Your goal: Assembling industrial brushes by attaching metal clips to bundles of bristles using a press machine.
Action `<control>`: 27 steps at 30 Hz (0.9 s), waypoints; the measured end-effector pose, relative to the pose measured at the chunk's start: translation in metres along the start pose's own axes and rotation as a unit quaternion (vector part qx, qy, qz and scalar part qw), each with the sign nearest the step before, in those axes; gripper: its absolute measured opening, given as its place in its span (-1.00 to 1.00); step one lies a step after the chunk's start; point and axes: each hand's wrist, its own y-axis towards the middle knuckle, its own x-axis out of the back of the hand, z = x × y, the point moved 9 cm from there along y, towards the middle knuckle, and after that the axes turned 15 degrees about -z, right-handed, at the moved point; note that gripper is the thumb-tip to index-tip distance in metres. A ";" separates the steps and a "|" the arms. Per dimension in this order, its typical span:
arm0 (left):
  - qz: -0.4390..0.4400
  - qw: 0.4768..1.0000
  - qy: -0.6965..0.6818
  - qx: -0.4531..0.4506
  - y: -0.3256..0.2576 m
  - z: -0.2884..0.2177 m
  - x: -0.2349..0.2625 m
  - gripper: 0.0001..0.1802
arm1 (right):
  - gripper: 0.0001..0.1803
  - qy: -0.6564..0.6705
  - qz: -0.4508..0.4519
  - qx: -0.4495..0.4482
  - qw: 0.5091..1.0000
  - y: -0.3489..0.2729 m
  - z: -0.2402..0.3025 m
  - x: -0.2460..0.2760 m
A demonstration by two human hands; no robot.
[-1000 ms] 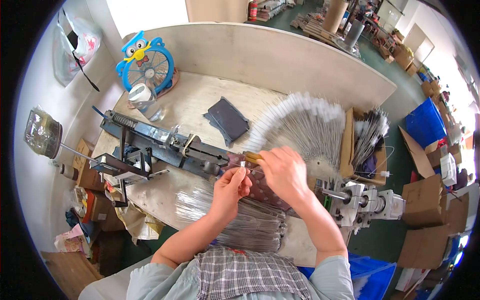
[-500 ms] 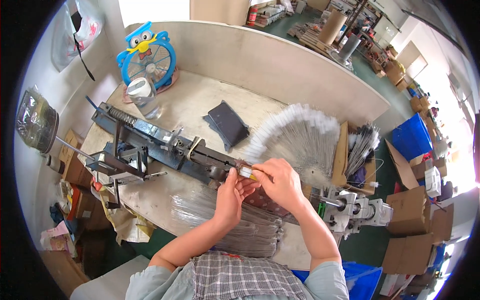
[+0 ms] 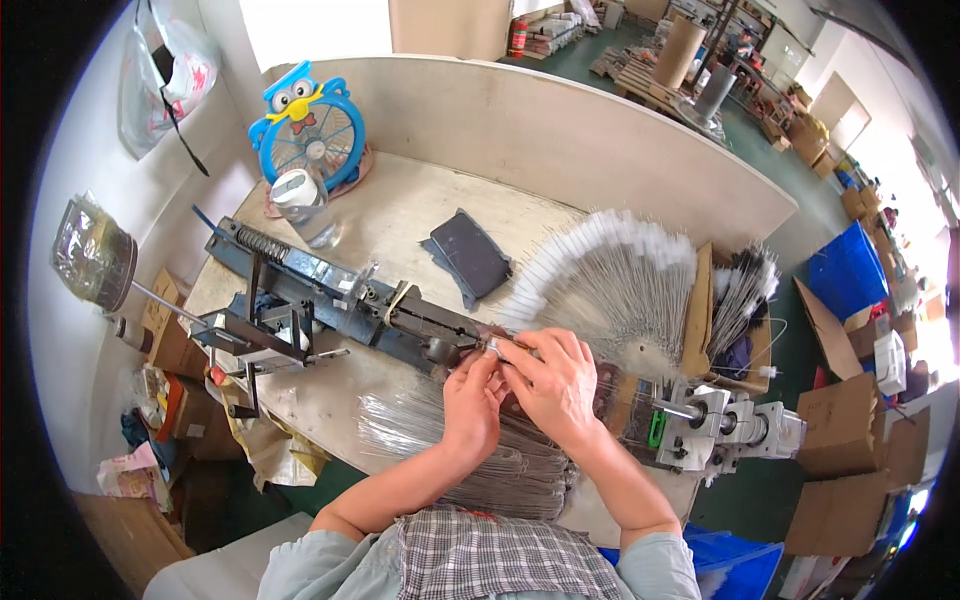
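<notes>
1. The left hand is nearly closed, its thumb and fingers pinched on a small pale piece.
2. The right hand is half curled, its fingertips brought against the same piece and meeting those of the left; whether anything else is gripped under its fingers cannot be told.
3. The pale piece is held at the near right end of the jig, on the far side of the wire bundle. It is mostly covered by fingers, so its long axis cannot be made out.
4. The jig is laid slantwise, its long axis running from far left to near right, toward the hands.
5. Compared with a second earlier, the hands are drawn closer together, and the yellow-handled tool then seen in the right hand is hidden. The brushes are left fanned out beyond.
</notes>
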 end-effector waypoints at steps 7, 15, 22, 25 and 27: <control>-0.010 1.000 -0.011 -0.016 -0.003 0.000 -0.002 -0.87 | -0.73 0.017 0.013 0.002 1.000 -0.005 -0.009 0.008; -0.018 1.000 -0.008 -0.022 -0.005 -0.005 -0.003 -0.91 | -0.73 0.026 0.009 -0.008 1.000 -0.008 -0.007 0.010; -0.023 0.999 -0.045 -0.001 -0.002 0.001 0.001 -0.83 | -0.73 0.004 0.019 -0.004 1.000 -0.005 -0.003 0.007; -0.030 0.996 -0.069 0.046 -0.002 0.005 0.001 -0.83 | -0.73 0.015 0.030 -0.017 0.999 -0.004 -0.005 0.006; -0.038 0.995 -0.075 0.049 -0.003 0.004 0.002 -0.83 | -0.74 0.016 0.032 -0.018 0.999 -0.004 -0.005 0.005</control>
